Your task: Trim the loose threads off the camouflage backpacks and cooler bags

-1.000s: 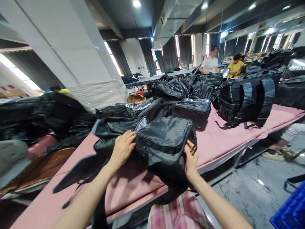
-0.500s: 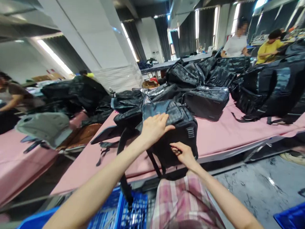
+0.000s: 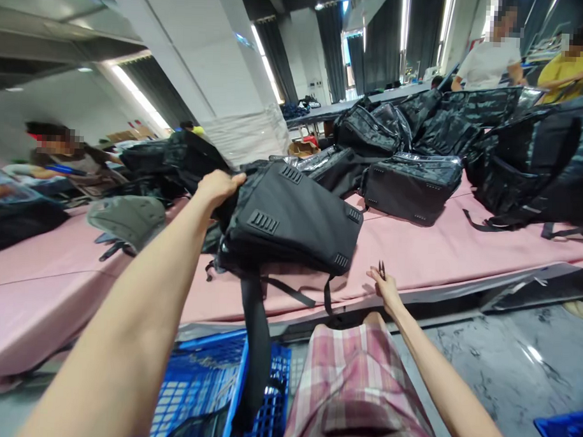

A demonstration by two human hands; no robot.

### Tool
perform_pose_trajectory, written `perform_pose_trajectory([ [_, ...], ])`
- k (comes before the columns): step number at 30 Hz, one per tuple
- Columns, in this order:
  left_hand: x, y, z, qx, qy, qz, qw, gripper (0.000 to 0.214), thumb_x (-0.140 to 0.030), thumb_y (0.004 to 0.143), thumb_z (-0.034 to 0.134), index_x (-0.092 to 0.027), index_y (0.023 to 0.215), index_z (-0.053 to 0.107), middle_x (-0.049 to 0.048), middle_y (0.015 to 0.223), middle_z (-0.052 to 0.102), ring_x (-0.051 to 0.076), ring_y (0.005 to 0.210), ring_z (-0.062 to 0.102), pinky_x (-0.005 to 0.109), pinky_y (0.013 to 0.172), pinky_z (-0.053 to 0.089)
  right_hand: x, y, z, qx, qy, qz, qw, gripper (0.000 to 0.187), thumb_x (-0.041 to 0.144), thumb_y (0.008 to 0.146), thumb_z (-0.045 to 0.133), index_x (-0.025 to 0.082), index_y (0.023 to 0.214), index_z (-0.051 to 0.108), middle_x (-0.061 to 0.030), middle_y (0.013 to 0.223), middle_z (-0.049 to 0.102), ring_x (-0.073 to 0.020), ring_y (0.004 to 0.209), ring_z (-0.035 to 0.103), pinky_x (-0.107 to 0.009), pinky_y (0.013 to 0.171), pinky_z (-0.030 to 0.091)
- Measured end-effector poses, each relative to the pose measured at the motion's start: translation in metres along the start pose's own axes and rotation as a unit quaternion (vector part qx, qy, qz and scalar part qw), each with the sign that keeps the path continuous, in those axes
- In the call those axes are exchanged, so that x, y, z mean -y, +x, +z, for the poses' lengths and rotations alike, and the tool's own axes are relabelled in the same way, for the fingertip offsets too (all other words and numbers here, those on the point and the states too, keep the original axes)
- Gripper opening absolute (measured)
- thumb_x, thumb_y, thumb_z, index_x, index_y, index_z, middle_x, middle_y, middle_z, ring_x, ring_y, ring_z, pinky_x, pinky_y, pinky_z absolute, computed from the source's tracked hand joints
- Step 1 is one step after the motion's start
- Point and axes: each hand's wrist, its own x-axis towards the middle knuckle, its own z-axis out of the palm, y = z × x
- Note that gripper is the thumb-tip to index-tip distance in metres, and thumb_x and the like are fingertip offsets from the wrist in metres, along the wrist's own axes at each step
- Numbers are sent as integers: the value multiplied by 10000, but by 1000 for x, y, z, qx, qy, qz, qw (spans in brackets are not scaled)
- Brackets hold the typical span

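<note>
My left hand [image 3: 217,185] grips the upper left edge of a black backpack [image 3: 291,222] and holds it up above the pink table [image 3: 415,248], with its ribbed bottom panel turned toward me. Straps hang from the backpack down toward a blue crate [image 3: 204,387]. My right hand [image 3: 385,287] rests at the table's front edge, closed around small thread snips [image 3: 381,269] whose tips stick up. It is a short way right of the backpack and does not touch it.
Several more black backpacks [image 3: 412,184] lie further back on the table and at the right [image 3: 537,163]. A grey bag [image 3: 129,216] lies to the left. People sit at the left and far right back. Another blue crate [image 3: 564,432] sits on the floor at lower right.
My left hand has lifted the backpack and turned it so its bottom faces me. My right hand let go of the backpack and dropped to the table edge with the snips.
</note>
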Motion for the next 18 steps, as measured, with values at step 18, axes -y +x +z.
perform_pose_trajectory([
  [18, 92, -17, 36, 32, 8, -128, 991, 561, -524, 803, 468, 3, 901, 633, 125, 805, 656, 197, 751, 556, 243, 610, 404, -7, 8, 76, 57, 24, 28, 998, 473, 245, 593, 690, 113, 1041, 614, 27, 576, 564, -47, 404, 403, -171, 379, 297],
])
